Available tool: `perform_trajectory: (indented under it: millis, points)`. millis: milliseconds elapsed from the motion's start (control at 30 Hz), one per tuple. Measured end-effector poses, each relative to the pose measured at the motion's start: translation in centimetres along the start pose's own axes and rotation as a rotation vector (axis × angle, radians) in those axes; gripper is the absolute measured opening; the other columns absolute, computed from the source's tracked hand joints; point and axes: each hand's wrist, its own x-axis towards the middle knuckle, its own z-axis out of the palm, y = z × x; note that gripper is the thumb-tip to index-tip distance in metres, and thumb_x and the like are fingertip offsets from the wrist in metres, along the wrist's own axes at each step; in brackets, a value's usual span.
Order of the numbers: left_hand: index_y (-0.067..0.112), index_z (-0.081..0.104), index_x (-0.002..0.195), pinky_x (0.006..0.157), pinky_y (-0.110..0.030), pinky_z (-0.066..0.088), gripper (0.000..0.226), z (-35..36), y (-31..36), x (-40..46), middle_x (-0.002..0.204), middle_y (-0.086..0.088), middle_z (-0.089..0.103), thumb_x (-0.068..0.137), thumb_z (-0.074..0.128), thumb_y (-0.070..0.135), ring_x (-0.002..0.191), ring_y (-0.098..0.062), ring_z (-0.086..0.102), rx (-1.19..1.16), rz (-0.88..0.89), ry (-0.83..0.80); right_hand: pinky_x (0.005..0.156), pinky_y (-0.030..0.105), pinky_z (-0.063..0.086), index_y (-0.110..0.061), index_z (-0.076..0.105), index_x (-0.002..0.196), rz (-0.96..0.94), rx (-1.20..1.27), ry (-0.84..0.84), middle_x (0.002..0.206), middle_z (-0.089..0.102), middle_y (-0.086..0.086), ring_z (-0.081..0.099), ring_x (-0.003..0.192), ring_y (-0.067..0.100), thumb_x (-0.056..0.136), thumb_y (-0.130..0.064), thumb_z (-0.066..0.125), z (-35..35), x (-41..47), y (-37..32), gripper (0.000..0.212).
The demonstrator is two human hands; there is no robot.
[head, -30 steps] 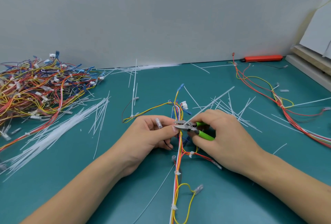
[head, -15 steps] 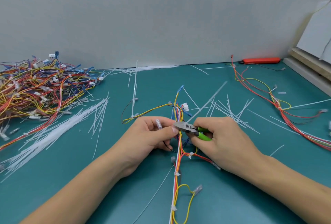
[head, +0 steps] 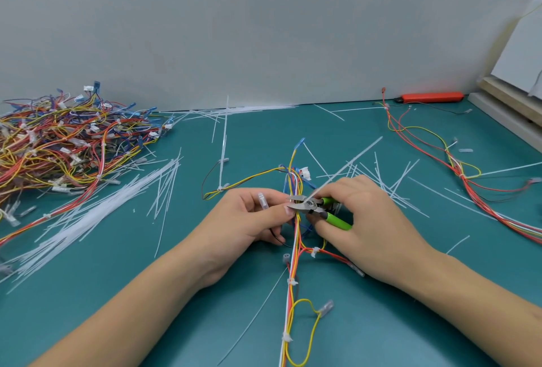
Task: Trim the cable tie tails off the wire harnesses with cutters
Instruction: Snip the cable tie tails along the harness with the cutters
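While a heap of harnesses (head: 67, 144) sat upper left on the bench (head: 396, 322), left hand (head: 249, 220) pinched the centre harness (head: 294, 249) w/ thumb & fingers; right hand (head: 363, 220) gripped green cutters (head: 315, 208), jaws apart at a tie tail (head: 346, 166), mid-frame.

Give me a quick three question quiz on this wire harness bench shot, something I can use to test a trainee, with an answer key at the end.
1. True or false: the right hand holds the green-handled cutters.
2. Multiple choice: the big pile of harnesses lies A) at the far left, B) at the far right, C) between the forearms.
3. Fill in: the long white tail by the cutter blades slants up toward the ____.

Key
1. True.
2. A.
3. Right; the left hand steadies the harness there.
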Motion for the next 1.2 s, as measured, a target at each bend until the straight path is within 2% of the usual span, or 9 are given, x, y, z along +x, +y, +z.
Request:
perform_trajectory:
  millis: [200, 267, 333, 467, 600, 700, 767, 1000, 1200]
  points:
    - [0.010, 0.080, 0.104, 0.069, -0.027, 0.055, 0.025, -0.09, -0.03, 0.03, 0.081, -0.006, 0.066, 0.084, 0.073, 0.023, 0.063, -0.013, 0.056, 0.010, 0.007, -0.019, 0.088, 0.036, 0.045, -0.036, 0.069, 0.104, 0.006, -0.006, -0.031, 0.091, 0.061, -0.021, 0.049, 0.094, 0.011, 0.086, -0.053, 0.056, -0.12, 0.08, -0.20, 0.027]
    - [0.011, 0.080, 0.104, 0.069, -0.027, 0.055, 0.024, -0.09, -0.03, 0.04, 0.081, -0.006, 0.066, 0.084, 0.072, 0.023, 0.064, -0.014, 0.056, 0.014, 0.009, -0.023, 0.077, 0.034, 0.045, -0.033, 0.066, 0.090, 0.018, -0.015, -0.015, 0.078, 0.058, -0.017, 0.049, 0.084, 0.010, 0.087, -0.052, 0.057, -0.05, 0.01, -0.26, 0.021]
    - [0.011, 0.080, 0.104, 0.069, -0.027, 0.055, 0.024, -0.07, -0.01, 0.04, 0.084, -0.009, 0.066, 0.085, 0.072, 0.024, 0.064, -0.015, 0.056, 0.022, 0.009, -0.027, 0.060, 0.033, 0.041, -0.026, 0.061, 0.077, 0.065, -0.020, 0.002, 0.066, 0.054, -0.007, 0.048, 0.068, 0.016, 0.084, -0.050, 0.057, 0.02, -0.12, -0.23, 0.026]
    - [0.012, 0.080, 0.102, 0.068, -0.026, 0.055, 0.023, 0.02, 0.04, -0.12, 0.088, -0.009, 0.070, 0.084, 0.072, 0.023, 0.066, -0.014, 0.057, 0.029, 0.009, -0.019, 0.050, 0.033, 0.037, -0.016, 0.058, 0.079, 0.106, -0.083, -0.032, 0.063, 0.053, 0.002, 0.046, 0.061, 0.023, 0.080, -0.048, 0.053, 0.17, -0.15, -0.28, 0.032]
    - [0.011, 0.080, 0.100, 0.067, -0.027, 0.055, 0.023, 0.18, 0.21, -0.26, 0.085, -0.010, 0.068, 0.082, 0.072, 0.022, 0.064, -0.014, 0.056, 0.031, 0.013, -0.010, 0.053, 0.035, 0.042, -0.021, 0.058, 0.074, 0.091, -0.031, -0.026, 0.064, 0.055, -0.004, 0.049, 0.062, 0.018, 0.082, -0.046, 0.058, 0.05, -0.20, -0.29, 0.026]
    - [0.008, 0.080, 0.101, 0.066, -0.027, 0.055, 0.025, 0.31, 0.30, -0.24, 0.087, -0.014, 0.068, 0.081, 0.073, 0.022, 0.063, -0.014, 0.056, 0.031, 0.011, 0.000, 0.072, 0.033, 0.050, -0.031, 0.071, 0.089, 0.054, 0.066, -0.029, 0.079, 0.065, -0.011, 0.060, 0.081, 0.008, 0.082, -0.048, 0.060, -0.19, -0.19, -0.44, 0.021]
    - [0.009, 0.081, 0.099, 0.066, -0.027, 0.055, 0.024, 0.33, 0.31, -0.22, 0.086, -0.014, 0.067, 0.080, 0.073, 0.022, 0.063, -0.014, 0.056, 0.027, 0.008, 0.003, 0.078, 0.033, 0.051, -0.032, 0.073, 0.094, 0.044, 0.081, -0.024, 0.084, 0.067, -0.012, 0.061, 0.088, 0.010, 0.081, -0.045, 0.061, -0.27, -0.14, -0.51, 0.022]
    - [0.016, 0.082, 0.097, 0.066, -0.026, 0.055, 0.026, 0.29, 0.27, -0.20, 0.088, -0.014, 0.069, 0.076, 0.077, 0.032, 0.064, -0.012, 0.056, 0.026, 0.009, -0.020, 0.081, 0.034, 0.051, -0.031, 0.074, 0.097, 0.014, 0.073, -0.010, 0.086, 0.067, -0.011, 0.061, 0.089, 0.011, 0.085, -0.026, 0.075, -0.12, -0.17, -0.09, 0.013]
    - [0.014, 0.081, 0.099, 0.067, -0.026, 0.055, 0.025, 0.23, 0.14, -0.08, 0.089, -0.015, 0.069, 0.080, 0.076, 0.028, 0.064, -0.013, 0.057, 0.028, 0.007, -0.014, 0.077, 0.033, 0.050, -0.032, 0.074, 0.096, 0.020, 0.080, -0.014, 0.083, 0.066, -0.010, 0.060, 0.085, 0.010, 0.083, -0.033, 0.070, -0.09, -0.13, -0.17, 0.013]
